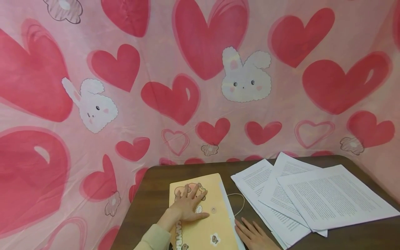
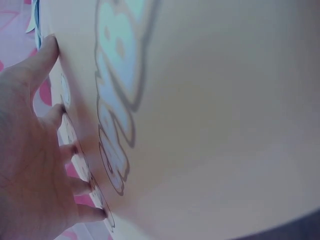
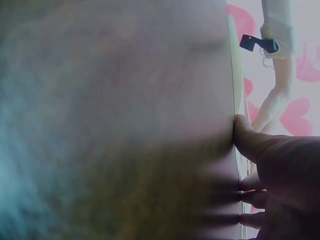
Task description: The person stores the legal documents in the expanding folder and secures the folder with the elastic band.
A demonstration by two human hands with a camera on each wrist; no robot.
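A yellow document folder (image 1: 215, 194) with cartoon prints and a small round button lies on the dark table. My left hand (image 1: 187, 207) rests on its upper left part, fingers and thumb spread. Seen from the left wrist, the fingertips of that hand (image 2: 30, 160) touch the printed cover (image 2: 200, 125). White sheet edges (image 1: 230, 208) show along the folder's right side. There my right hand (image 1: 253, 236) lies with extended fingers, its fingertips at that edge. A thin string (image 1: 243, 201) loops out from the same side. Much of the right wrist view is blurred.
Several stacks of printed paper (image 1: 331, 194) overlap on the right of the table (image 1: 153, 194), close to my right hand. Behind the table hangs a pink cloth (image 1: 212, 107) with hearts and rabbits, which also runs down the left side.
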